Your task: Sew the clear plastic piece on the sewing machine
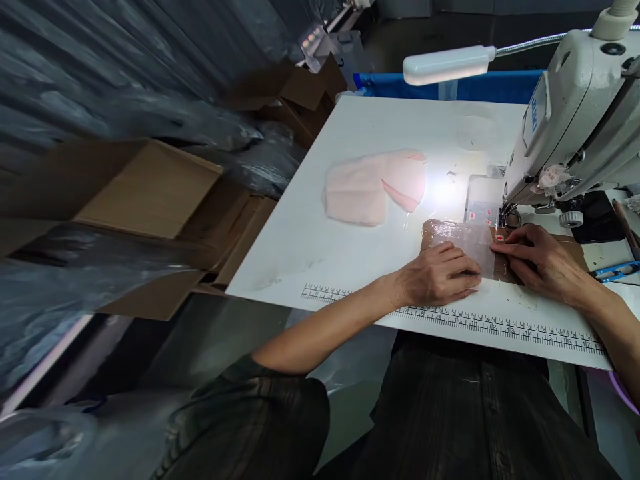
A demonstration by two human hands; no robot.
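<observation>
On the white sewing table, a pale, thin piece of fabric [467, 239] lies over a brown plate [435, 231] in front of the sewing machine [555, 133]. My left hand [440, 273] rests on the fabric, palm down, fingers stretched loosely along it. My right hand [543, 263] pinches the fabric's right edge between thumb and fingers, just below the presser foot [502, 215]. A small red-and-white label [500, 238] sits beside those fingertips. Several similar red marks show on the clear plate behind. The fingertips partly cover what they grip.
Pink cut fabric [373, 187] lies left on the table [280, 260]. A lamp [447, 65] hangs above. A printed ruler [470, 322] runs along the front edge. Blue snips [617, 271] and a dark phone [597, 217] are at right. Cardboard boxes [150, 187] stand left.
</observation>
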